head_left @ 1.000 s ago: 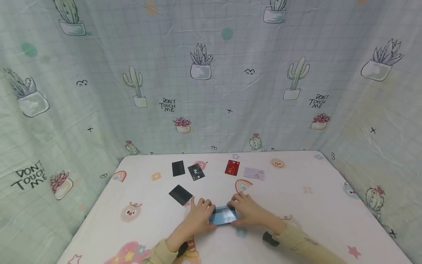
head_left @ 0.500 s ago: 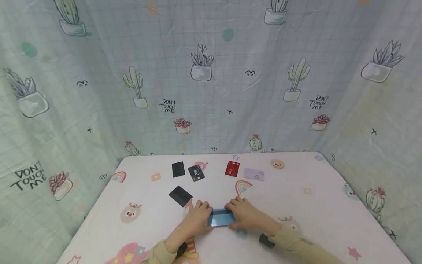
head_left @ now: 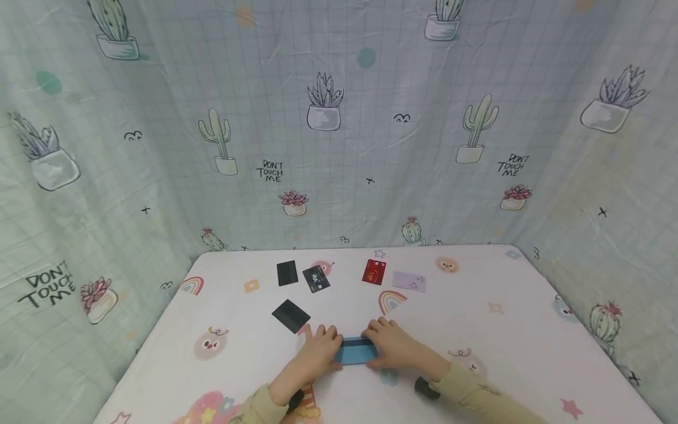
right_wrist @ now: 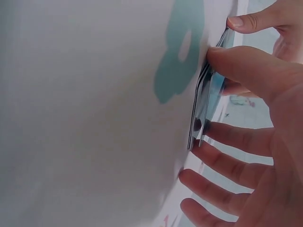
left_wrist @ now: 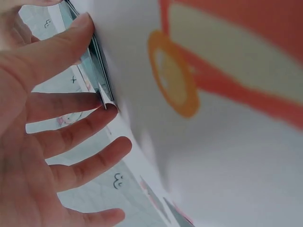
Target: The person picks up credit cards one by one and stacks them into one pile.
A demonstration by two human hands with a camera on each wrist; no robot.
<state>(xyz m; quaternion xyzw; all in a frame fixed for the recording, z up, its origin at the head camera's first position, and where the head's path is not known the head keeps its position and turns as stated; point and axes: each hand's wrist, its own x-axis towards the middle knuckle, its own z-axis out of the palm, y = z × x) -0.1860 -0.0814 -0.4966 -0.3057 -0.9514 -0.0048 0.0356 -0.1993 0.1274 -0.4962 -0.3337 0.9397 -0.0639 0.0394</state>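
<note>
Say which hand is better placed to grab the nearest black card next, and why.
Left, probably. The left hand is right by the nearest black card; the right hand is across the blue-topped card stack. Both hands grip that stack's ends, so the left would likely let go first.

Head view forward-down; wrist views close

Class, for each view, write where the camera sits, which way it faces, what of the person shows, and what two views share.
Head: worn on the head, facing forward and down at table and curtain; left hand, right hand and sleeves show.
Left wrist: on that wrist, facing the left hand's work at the blue card; fingers and part of the right hand show.
Right wrist: on that wrist, facing the right hand's work; fingers and part of the left hand show.
Shared: both wrist views show thin edges.
</note>
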